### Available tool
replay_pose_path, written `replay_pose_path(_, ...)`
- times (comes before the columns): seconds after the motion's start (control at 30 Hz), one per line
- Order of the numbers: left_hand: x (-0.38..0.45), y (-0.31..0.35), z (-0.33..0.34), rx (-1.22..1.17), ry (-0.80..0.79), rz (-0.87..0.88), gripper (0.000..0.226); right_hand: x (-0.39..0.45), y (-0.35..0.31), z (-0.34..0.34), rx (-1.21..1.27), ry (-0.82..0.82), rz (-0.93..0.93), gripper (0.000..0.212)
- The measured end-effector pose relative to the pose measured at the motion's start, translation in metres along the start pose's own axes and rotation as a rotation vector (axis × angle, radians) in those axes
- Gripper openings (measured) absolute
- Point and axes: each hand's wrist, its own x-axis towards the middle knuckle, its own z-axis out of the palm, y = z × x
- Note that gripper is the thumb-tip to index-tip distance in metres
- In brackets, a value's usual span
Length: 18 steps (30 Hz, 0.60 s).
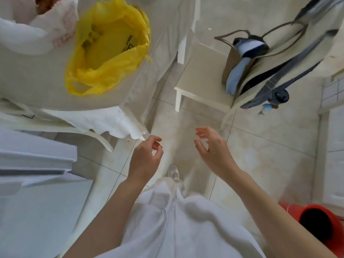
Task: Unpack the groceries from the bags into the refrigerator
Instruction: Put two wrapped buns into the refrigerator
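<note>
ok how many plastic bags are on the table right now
2. A yellow bag sits open near the table's corner; a white bag lies beyond it at the frame's top left. Others may be out of view.

One yellow bag [109, 47]; one white bag [24, 37]; one chair [202, 79]; one red bucket [314, 222]; two hands.

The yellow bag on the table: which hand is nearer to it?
Left. The left hand hangs empty just below the table's corner, under the yellow bag; the right hand is farther right, over the floor.
</note>
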Motion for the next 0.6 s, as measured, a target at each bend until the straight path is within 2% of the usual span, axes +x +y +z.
replay_pose_path(0.33, 0.132, 0.022, -0.017, -0.023, 0.078, -0.102, 0.021, 0.168, -0.014, -0.022, -0.035, -0.084, -0.105, 0.028)
replay_pose_path(0.6, 0.239, 0.039, -0.032, -0.045, 0.316, -0.289, 0.023, 0.323, -0.038, -0.032, -0.056, -0.317, -0.276, 0.033)
